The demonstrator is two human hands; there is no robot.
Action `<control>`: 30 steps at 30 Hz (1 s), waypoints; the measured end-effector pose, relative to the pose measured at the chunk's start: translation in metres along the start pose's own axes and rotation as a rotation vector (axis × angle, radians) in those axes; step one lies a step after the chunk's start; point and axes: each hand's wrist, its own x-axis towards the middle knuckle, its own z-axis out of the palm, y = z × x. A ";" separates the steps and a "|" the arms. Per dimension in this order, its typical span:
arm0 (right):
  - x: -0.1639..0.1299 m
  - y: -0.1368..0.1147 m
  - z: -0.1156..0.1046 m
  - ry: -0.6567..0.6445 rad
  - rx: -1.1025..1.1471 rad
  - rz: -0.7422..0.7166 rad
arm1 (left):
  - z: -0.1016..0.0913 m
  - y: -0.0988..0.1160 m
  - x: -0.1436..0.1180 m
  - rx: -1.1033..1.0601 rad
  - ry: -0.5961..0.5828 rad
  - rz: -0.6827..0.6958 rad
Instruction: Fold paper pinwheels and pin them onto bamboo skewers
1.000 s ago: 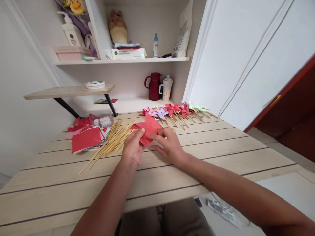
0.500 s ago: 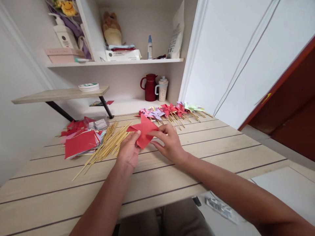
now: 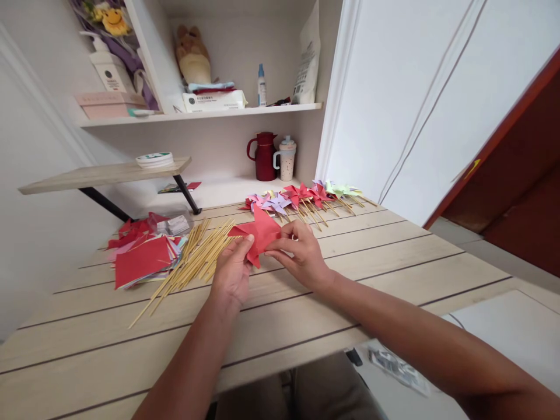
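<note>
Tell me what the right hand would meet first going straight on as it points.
The red pinwheel: the right hand seems to touch its edge. Past that, the left hand, which holds the pinwheel, might come next, though depth is unclear.

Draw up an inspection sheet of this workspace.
Surface: pale wooden table with dark seams.
Job things: folded red paper pinwheel, held up; thin tan wooden sticks beside piled coloured paper sheets; multicoloured paper pinwheels on sticks farther back.
Clutter: clear plastic packet behind the sheets.
Hands: left hand and right hand both pinch the red pinwheel.
Cables: thin grey cables along the white wall.
Surroundings: dark-red jug and speckled beige cup under a white shelf.
</note>
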 end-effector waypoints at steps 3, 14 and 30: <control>0.001 0.002 0.000 0.014 0.072 0.076 | 0.003 0.000 -0.002 0.032 0.017 0.016; 0.007 0.002 -0.004 -0.014 0.263 0.395 | 0.007 -0.002 -0.006 0.184 0.035 0.113; 0.008 0.004 -0.004 -0.020 0.261 0.377 | 0.007 -0.006 -0.006 0.218 0.038 0.118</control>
